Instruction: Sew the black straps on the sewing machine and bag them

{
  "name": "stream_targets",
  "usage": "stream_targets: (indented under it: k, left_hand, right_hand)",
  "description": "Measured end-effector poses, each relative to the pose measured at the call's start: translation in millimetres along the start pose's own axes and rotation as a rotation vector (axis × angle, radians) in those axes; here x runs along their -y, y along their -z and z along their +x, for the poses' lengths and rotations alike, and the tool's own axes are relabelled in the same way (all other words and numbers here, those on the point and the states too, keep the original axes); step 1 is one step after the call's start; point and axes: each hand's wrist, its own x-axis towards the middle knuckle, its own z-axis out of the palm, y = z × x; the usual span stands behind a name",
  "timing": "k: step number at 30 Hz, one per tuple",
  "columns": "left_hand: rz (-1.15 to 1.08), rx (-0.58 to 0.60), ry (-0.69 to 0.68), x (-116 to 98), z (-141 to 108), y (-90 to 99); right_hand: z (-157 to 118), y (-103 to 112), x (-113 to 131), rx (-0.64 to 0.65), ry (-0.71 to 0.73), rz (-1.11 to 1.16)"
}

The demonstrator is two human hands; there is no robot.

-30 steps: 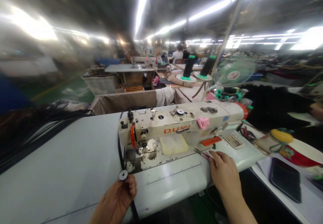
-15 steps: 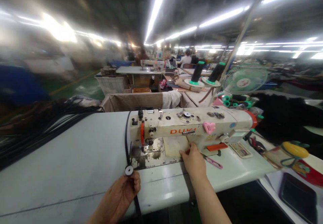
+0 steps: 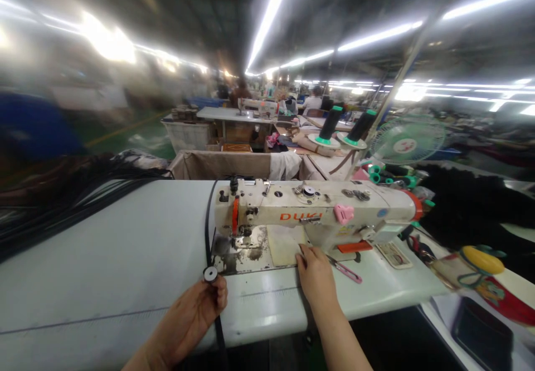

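Note:
My left hand [image 3: 196, 307] is closed on a small round bobbin [image 3: 210, 274] at the table's front edge, below the needle end of the white sewing machine [image 3: 259, 206]. A black strip [image 3: 208, 226] runs over the table past that hand and hangs down in front. My right hand [image 3: 315, 273] rests at the machine's bed plate, by the pale sheet [image 3: 286, 245], its fingertips bent; what they hold, if anything, is hidden. Just right of it lies a pair of pink-handled snips [image 3: 346, 271].
Black strips [image 3: 83, 204] lie at the left. Two thread cones [image 3: 330, 123] and a green fan [image 3: 405, 140] stand behind the machine. At right are a small tray [image 3: 393, 255], a yellow-topped pincushion [image 3: 482, 259] and a phone [image 3: 482, 332]. A cloth-lined bin [image 3: 225, 166] stands beyond the table.
The view has shifted slightly. My right hand has moved a little left and down on the bed plate. My left hand still holds the bobbin, slightly further left in view.

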Motion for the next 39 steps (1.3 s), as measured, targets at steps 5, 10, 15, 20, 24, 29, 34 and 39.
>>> stream_targets:
  k: [5, 10, 15, 20, 24, 29, 34, 39]
  left_hand:
    - [0.047, 0.008, -0.024, -1, -2, -5.5]
    - [0.157, -0.040, -0.055, 2, -1, -6.9]
    - [0.333, 0.021, -0.100, 14, -2, -15.1]
    - [0.460, 0.191, -0.013, 29, 0, -34.6]
    - [0.513, 0.213, 0.000, 38, 1, -46.8]
    - [0.668, 0.206, -0.112, 42, -4, -62.2]
    - [0.796, 0.374, -0.089, 42, -5, -86.3]
    - [0.930, 0.407, -0.067, 56, 15, -99.1]
  right_hand:
    - [-2, 13, 1, 0.048, -0.077, 0.278]
    - [-24, 31, 8, 0.164, -0.460, 0.921]
    - [-51, 46, 13, 0.217, -0.817, 1.420]
    - [-65, 53, 13, 0.259, -0.814, 1.441]
    - [-66, 55, 3, 0.253, -0.727, 1.194]
    - [-64, 53, -13, 0.118, -0.364, 0.516]
    - [-66, 49, -9, 0.105, -0.223, 0.164]
    - [-68, 46, -4, 0.152, -0.186, 0.192]
